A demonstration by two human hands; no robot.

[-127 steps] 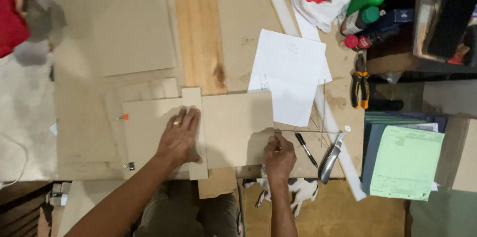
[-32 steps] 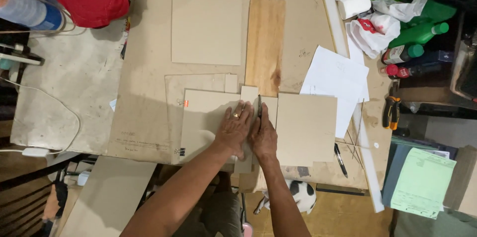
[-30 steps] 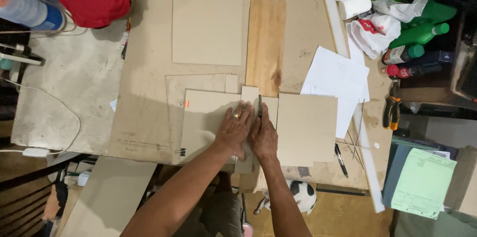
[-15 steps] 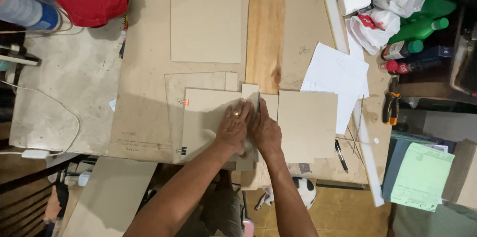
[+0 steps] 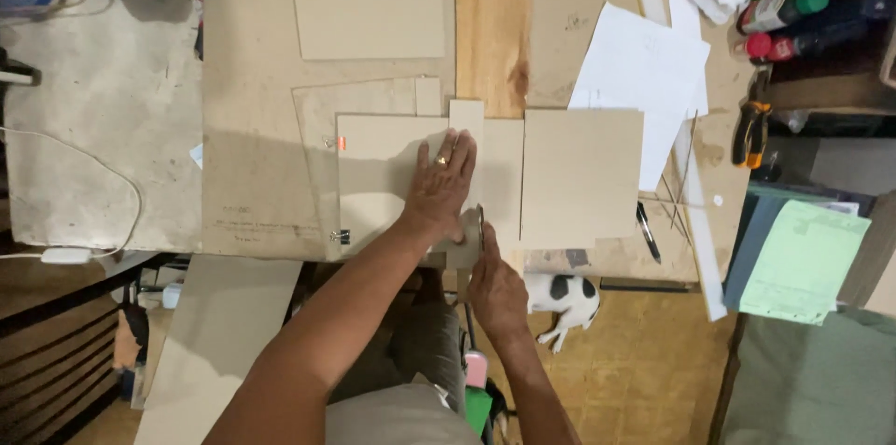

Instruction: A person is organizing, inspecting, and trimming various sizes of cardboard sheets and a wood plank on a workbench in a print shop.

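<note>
Here the left hand (image 5: 441, 186) lies spread flat on cardboard (image 5: 392, 174), the right hand's (image 5: 495, 288) grip pinching a knife (image 5: 481, 219) beside a loose sheet (image 5: 581, 174).

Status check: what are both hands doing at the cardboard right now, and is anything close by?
Left hand flat on the cardboard sheet. Right hand grips a thin blade at the near edge. Black pen lies off right, apart.
</note>
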